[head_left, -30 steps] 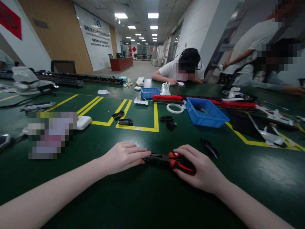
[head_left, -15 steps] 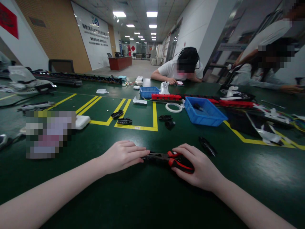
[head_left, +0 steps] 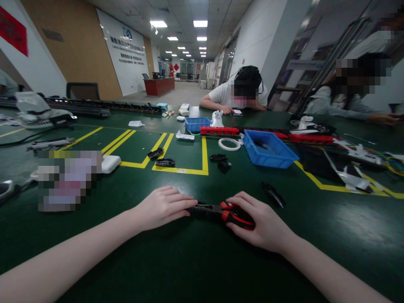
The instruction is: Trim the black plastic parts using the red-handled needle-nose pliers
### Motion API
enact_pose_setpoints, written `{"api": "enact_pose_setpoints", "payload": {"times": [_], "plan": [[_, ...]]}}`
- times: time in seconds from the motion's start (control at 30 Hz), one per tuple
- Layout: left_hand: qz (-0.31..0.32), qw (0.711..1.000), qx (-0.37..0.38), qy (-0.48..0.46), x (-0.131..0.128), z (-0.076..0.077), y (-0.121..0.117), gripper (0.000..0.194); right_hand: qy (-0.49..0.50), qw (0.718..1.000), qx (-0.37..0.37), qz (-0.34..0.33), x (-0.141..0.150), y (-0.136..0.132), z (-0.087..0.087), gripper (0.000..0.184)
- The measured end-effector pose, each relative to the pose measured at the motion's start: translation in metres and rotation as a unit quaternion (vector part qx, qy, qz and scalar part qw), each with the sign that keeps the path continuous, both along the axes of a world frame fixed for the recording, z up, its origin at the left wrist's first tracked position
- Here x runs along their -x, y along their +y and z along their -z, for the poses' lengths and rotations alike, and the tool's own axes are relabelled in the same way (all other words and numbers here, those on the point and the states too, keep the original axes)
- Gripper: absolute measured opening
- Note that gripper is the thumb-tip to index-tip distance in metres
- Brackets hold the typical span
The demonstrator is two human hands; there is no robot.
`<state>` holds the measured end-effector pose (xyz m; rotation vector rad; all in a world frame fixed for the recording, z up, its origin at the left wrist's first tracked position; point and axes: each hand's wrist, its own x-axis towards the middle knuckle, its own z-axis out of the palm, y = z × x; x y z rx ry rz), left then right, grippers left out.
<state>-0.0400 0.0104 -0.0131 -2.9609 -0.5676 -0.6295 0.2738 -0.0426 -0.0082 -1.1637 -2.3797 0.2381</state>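
My right hand [head_left: 260, 221] is closed around the red and black handles of long-nose pliers [head_left: 239, 220], which lie low over the green tabletop with the jaws pointing left. At the jaw tips is a small dark part [head_left: 198, 211], pinched in the fingers of my left hand [head_left: 167, 206]. The fingers cover much of this part, so its full shape is hidden. Beyond my right hand lies a slim black part [head_left: 273, 195]. Farther off are similar black pieces [head_left: 165, 162] and a short black cylindrical piece [head_left: 224, 166].
A blue bin [head_left: 268, 149] with a dark item inside stands beyond my right hand, beside a white ring [head_left: 229, 144]. A smaller blue bin [head_left: 197, 123] and red rails [head_left: 220, 130] sit behind. A white box [head_left: 110, 163] lies left. A person [head_left: 246, 88] leans on the far side.
The camera view has shifted slightly. Both hands, the pliers and the dark part keep nearly the same pose. At the far right, the standing person's arm has moved.
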Motion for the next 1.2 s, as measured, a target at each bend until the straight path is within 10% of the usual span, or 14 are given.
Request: {"api": "enact_pose_setpoints", "payload": {"times": [1.2], "plan": [[0.004,0.993,0.116,0.000,-0.0030,-0.0051,0.0004,0.018,-0.005,0.996,-0.093,-0.017,-0.0016,-0.0002,0.0006,0.044]]}}
